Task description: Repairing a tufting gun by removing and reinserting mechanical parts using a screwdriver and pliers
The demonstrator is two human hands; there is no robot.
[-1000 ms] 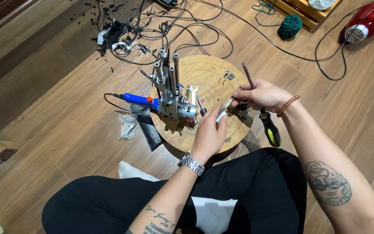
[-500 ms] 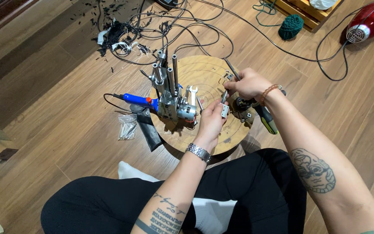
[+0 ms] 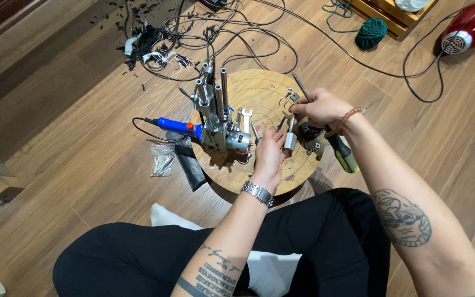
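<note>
I am sitting on a wooden floor [image 3: 56, 110] that is stretching wide and bare to my left, while a tangle of black cables [image 3: 232, 33] is crowding the far side and a red appliance [image 3: 471, 25] and a ball of green yarn [image 3: 371, 32] are lying well apart at the far right. In front of my legs a round wooden board [image 3: 259, 93] is lying flat; its near edge is coming close to my knees, and its far half is staying mostly open. On its left part a metal mechanism with upright rods [image 3: 218, 118] is standing, taking up that edge, with a blue-handled tool [image 3: 176, 126] lying just beside it on the floor, next to a small clear bag [image 3: 162, 162].

My left hand [image 3: 269, 151] is reaching onto the board's middle, fingers pinched around a small metal block [image 3: 290, 140], holding it upright just above the board. My right hand [image 3: 321, 107] is hovering just beyond that block, fingers closed around a thin metal rod [image 3: 301, 88] whose tip is pointing away from me. A screwdriver with a black and yellow handle [image 3: 343, 154] is lying under my right wrist at the board's right edge.
</note>
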